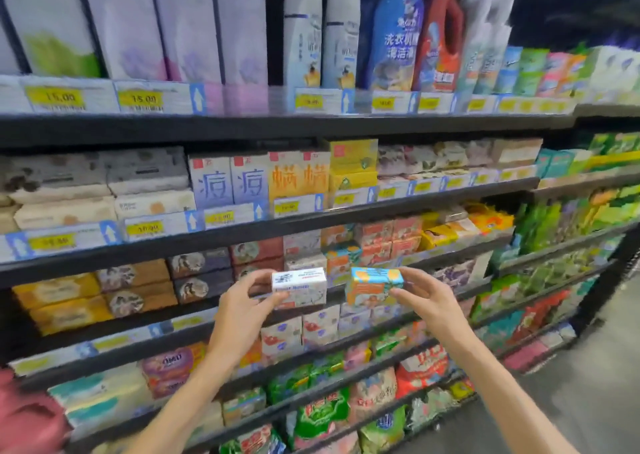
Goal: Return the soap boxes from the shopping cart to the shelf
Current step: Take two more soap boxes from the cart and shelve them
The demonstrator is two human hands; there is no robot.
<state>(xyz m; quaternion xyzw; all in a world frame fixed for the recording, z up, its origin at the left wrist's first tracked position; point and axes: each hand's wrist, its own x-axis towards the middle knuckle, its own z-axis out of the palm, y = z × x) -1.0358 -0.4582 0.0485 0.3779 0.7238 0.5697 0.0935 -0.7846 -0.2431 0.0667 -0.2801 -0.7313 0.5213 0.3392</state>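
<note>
From the head view, my left hand pinches a white rectangular cardboard soap box, fingers closed around its left end. At its 3 o'clock, just beside it, my right hand grips a blue-and-orange cardboard soap box by its right end, thumb underneath. Both boxes hang in front of the black metal shelf with stacked soaps. I judge them light, stiff and slightly slick; end grips suit sliding them in lengthwise.
</note>
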